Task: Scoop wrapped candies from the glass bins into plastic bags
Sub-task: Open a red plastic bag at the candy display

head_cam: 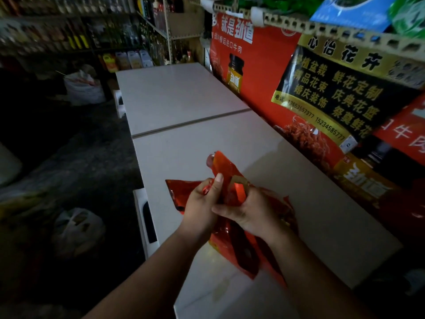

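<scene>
Bag-opening is in hand: left hand (pixel 201 203) and right hand (pixel 255 211), 2 together, pinch the red plastic bag (pixel 231 172) above the white freezer lid (pixel 207 139), probably rubbing its mouth apart. Next, spread it wide.

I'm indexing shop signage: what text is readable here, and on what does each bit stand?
"就是劲道": top of the red poster.
"劲道": jar pictured on it.
"心怡花卉": head of the black and gold sign.
"鲜花定制", "精品花束", "婚庆装饰": its body.
"电话 13653557377 15234585777": its bottom strip.
"劲道": lower jar picture.
Print on the red bag and shelf goods: too blurred.
</scene>
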